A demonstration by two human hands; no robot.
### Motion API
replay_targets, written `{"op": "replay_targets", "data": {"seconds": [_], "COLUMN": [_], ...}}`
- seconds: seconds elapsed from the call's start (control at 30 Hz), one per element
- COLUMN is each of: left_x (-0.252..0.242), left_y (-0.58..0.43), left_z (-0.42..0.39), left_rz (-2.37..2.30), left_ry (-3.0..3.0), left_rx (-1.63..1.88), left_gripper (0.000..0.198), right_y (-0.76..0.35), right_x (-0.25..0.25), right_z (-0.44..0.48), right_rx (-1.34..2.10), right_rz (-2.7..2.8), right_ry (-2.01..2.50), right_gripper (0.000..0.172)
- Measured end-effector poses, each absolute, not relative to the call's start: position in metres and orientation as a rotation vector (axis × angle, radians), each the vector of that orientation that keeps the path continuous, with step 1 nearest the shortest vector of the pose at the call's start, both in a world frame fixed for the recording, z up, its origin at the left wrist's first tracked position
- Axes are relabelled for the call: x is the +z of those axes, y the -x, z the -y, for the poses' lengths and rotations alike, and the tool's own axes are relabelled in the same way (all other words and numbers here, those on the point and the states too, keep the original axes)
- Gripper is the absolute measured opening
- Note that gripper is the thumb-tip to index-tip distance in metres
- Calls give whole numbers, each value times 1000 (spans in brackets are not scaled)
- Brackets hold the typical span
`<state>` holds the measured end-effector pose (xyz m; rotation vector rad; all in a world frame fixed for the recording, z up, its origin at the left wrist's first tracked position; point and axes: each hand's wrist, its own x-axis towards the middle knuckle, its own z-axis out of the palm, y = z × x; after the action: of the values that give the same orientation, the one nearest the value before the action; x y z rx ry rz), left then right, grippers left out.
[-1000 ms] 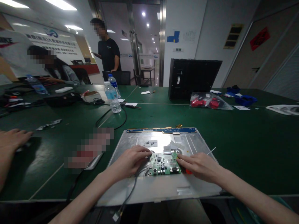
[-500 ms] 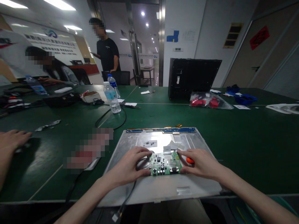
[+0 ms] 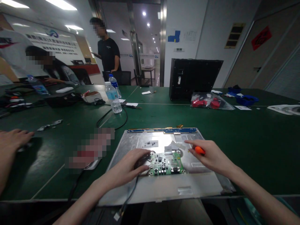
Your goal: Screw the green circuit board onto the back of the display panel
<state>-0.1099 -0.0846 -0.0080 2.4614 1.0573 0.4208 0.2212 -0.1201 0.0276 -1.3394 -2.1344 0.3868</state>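
Green circuit board (image 3: 167, 164) on a silvery-grey panel (image 3: 161, 137), lower centre of our frame.
We see a blue strip (image 3: 185, 130) edged in gold, an orange handle (image 3: 199, 150) right of centre, a dark green tabletop (image 3: 246, 140) crossed by pale lines, and, at upper right, a black casing (image 3: 195, 79) behind a clear bag (image 3: 223, 105) of red pieces (image 3: 199, 102).

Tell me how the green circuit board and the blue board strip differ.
The green circuit board is a compact rectangle; the blue board strip is long and narrow. The green circuit board sits nearer the middle, beside the left hand; the blue board strip runs along the far edge. Both lie on the metal panel.
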Motion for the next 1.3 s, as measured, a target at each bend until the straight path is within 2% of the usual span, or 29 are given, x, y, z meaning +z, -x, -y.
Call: {"op": "replay_targets", "data": {"seconds": [0.1, 0.2, 0.37, 0.4, 0.5, 0.67, 0.9, 1.3], "left_x": [-6, -3, 5, 7, 11, 13, 8, 5], "left_y": [113, 111, 100, 98, 92, 82, 69, 103], "left_z": [85, 80, 64, 60, 47, 32, 35, 60], "left_rz": [-1089, -1199, -1353, -1382, -1436, -1469, -1536, -1423], "left_ry": [-2520, -2600, -2600, -2587, -2533, -2505, -2478, -2517], "left_rx": [423, 414, 334, 311, 180, 161, 235, 268], "left_gripper": [36, 33, 34, 33, 23, 16, 23, 14], "right_y": [-229, -234, -230, -229, -225, -227, -226, -222], "right_x": [42, 47, 31, 26, 9, -12, -19, -23], "right_z": [128, 129, 105, 99, 80, 64, 67, 72], "right_rx": [338, 476, 941, 1017, 1216, 1419, 1480, 1414], "right_rz": [1733, 1404, 1282, 1234, 1050, 862, 851, 985], "right_ry": [1274, 1097, 976, 1000, 1066, 1086, 1052, 1123], "right_gripper": [25, 29, 64, 65, 64, 56, 53, 52]}}
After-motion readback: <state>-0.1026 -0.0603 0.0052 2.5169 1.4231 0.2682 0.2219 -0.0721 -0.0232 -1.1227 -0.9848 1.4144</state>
